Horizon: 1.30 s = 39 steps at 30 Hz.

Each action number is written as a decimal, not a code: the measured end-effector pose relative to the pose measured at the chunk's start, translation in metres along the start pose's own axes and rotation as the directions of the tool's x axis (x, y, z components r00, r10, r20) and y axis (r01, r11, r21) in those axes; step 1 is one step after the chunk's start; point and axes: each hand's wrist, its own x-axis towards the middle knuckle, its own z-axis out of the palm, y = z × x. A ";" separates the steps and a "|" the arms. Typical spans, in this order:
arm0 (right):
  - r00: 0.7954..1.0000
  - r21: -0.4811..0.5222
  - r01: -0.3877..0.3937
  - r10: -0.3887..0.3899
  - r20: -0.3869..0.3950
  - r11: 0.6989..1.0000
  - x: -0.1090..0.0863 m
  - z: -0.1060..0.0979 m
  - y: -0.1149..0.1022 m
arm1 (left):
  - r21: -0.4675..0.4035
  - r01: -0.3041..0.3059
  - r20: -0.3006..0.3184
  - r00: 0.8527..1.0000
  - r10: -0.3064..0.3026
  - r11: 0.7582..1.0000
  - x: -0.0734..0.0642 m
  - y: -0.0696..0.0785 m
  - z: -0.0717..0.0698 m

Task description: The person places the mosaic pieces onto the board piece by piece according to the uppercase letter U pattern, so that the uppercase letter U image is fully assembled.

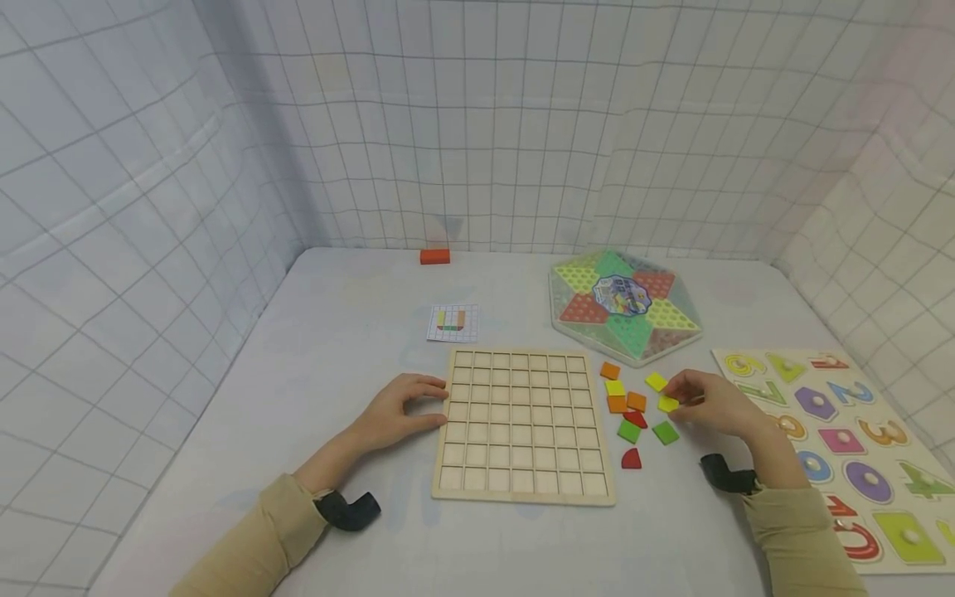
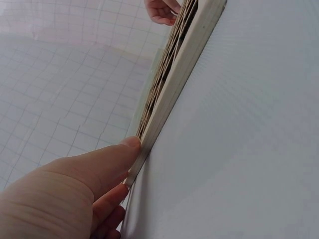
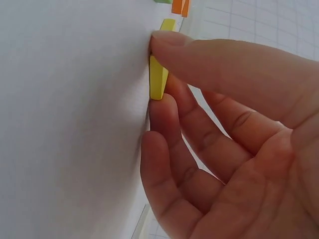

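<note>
A wooden grid board (image 1: 524, 501) with bare square cells lies flat in the middle. At its left edge rests my left hand (image 1: 394, 410), thumb and fingertips spread apart against the side; the left wrist view shows the thumb (image 2: 112, 159) at the rim. To the right of the board, my right hand (image 1: 712, 404) pinches a yellow square tile (image 1: 667, 404) between thumb and fingers, down at the table surface. Another yellow tile (image 1: 656, 381) lies just beyond it. Nearby are a green tile (image 1: 666, 432), an orange tile (image 1: 637, 402) and a red curved piece (image 1: 631, 458).
Behind the board lies a pattern card (image 1: 453, 323) with a coloured figure on a grid. A red block (image 1: 435, 257) sits at the back. A star-patterned hexagonal game board (image 1: 627, 307) lies at the back right, and a number-and-shape knob puzzle (image 1: 843, 464) on the right.
</note>
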 end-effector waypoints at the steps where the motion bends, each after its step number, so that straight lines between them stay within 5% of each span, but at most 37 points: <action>1: 1.000 -0.004 0.007 -0.007 0.000 1.000 0.000 0.000 -0.001 | 0.000 0.001 0.001 1.000 -0.001 1.000 0.000 0.000 0.000; 17: 1.000 -0.007 0.023 -0.023 0.012 1.000 0.002 -0.002 -0.002 | -0.005 0.012 0.007 1.000 -0.012 1.000 0.000 0.002 -0.001; 23: 0.997 -0.034 0.062 -0.063 -0.040 0.998 0.006 0.003 -0.009 | -0.033 0.019 0.011 1.000 -0.018 0.999 -0.001 0.003 -0.002; 33: 0.946 -0.006 0.290 -0.288 -0.150 0.957 0.031 0.028 -0.045 | -0.028 0.029 0.014 0.999 -0.029 0.999 -0.001 0.000 -0.001; 39: 0.926 0.033 0.350 -0.340 -0.161 0.936 0.048 0.041 -0.079 | -0.038 0.015 0.009 1.000 -0.015 0.999 -0.001 -0.001 0.001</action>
